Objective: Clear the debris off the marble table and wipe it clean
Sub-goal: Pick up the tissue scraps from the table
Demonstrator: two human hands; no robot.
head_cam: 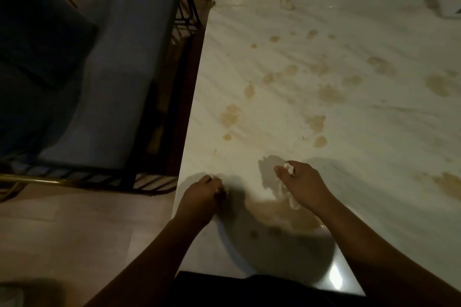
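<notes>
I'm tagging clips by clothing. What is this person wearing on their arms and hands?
Nothing visible: both forearms are bare to the frame's edge, with no sleeves. The left hand and right hand have no gloves, and no watch, bracelet or ring shows, though the picture is dim and blurred.

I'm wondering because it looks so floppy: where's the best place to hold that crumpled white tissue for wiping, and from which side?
Take its bunched middle, from above. The tissue is limp and crumpled, with no stiff edge, so fingers curled over the wad, as the right hand grips it, probably hold firmest and leave the loose part on the marble table to wipe.
</notes>
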